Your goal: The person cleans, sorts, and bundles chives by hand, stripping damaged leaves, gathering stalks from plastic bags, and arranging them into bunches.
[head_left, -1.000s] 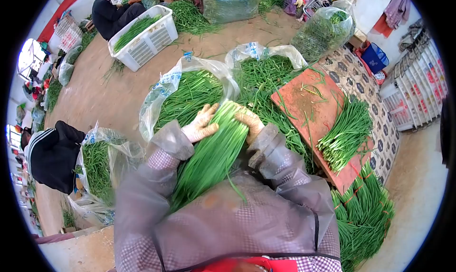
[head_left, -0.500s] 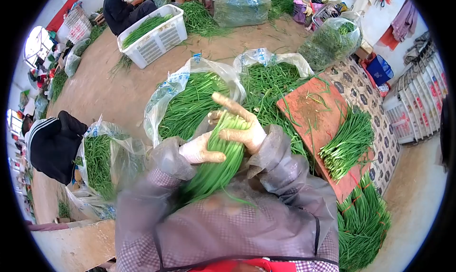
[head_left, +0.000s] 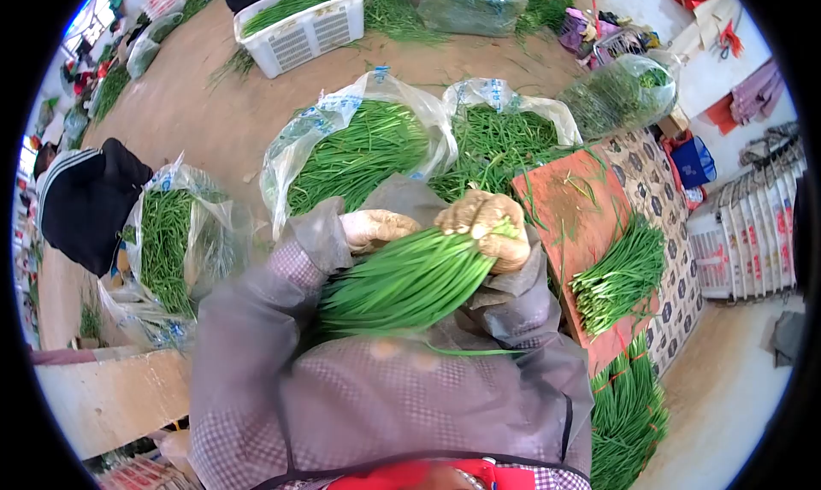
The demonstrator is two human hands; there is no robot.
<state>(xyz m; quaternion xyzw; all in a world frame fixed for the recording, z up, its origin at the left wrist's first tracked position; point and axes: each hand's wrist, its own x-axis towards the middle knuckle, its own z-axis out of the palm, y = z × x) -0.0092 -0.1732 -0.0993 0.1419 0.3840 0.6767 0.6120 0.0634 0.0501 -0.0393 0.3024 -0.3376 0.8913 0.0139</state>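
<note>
A bunch of long green chives point(head_left: 410, 280) lies slanted across my lap, its leaves fanning toward the lower left. My right hand point(head_left: 487, 225), in a soiled pale glove, is closed around the stem ends at the upper right. Along the bunch's far edge, my gloved left hand point(head_left: 376, 229) is curled against the leaves; some of its fingers are hidden. To the right, a second bunch of chives point(head_left: 616, 276) rests on a reddish board point(head_left: 569, 191). Beyond my hands stands an open plastic bag point(head_left: 278, 169) filled with chives.
Another open bag point(head_left: 560, 118) of greens adjoins the board. Chives bound with red ties point(head_left: 629, 422) lie below it. A white crate point(head_left: 312, 37) stands farther off. At left, a person in a dark jacket point(head_left: 85, 203) sits by another bag point(head_left: 209, 242).
The bunch has swung from nearly upright to slanting, stem ends now to the right. My right hand has gone from spread fingers to a closed grip. The view has shifted slightly.
</note>
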